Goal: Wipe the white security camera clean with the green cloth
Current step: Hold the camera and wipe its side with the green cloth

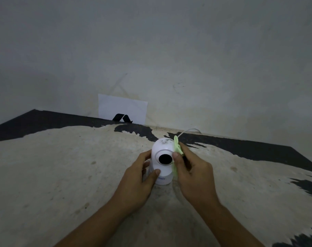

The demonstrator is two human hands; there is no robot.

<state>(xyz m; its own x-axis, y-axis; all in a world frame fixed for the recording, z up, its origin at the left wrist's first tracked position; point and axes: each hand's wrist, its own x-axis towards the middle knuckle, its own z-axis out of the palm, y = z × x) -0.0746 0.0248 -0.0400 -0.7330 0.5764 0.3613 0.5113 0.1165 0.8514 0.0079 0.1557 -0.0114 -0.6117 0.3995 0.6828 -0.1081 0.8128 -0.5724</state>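
Note:
The white security camera (162, 149) stands upright on the worn table (62, 166), its round black lens facing me. Dark specks of dirt sit on top of its rounded head. My left hand (140, 177) wraps the camera's base from the left, thumb across the front. My right hand (192, 168) holds the light green cloth (177, 147) pressed against the camera's right side, thumb near the lens rim. Most of the cloth is hidden inside that hand.
A thin white cable (187, 131) runs from behind the camera toward the wall. A white sheet of paper (122, 108) with a black mark leans against the wall at the table's back edge. The tabletop is beige with black worn patches.

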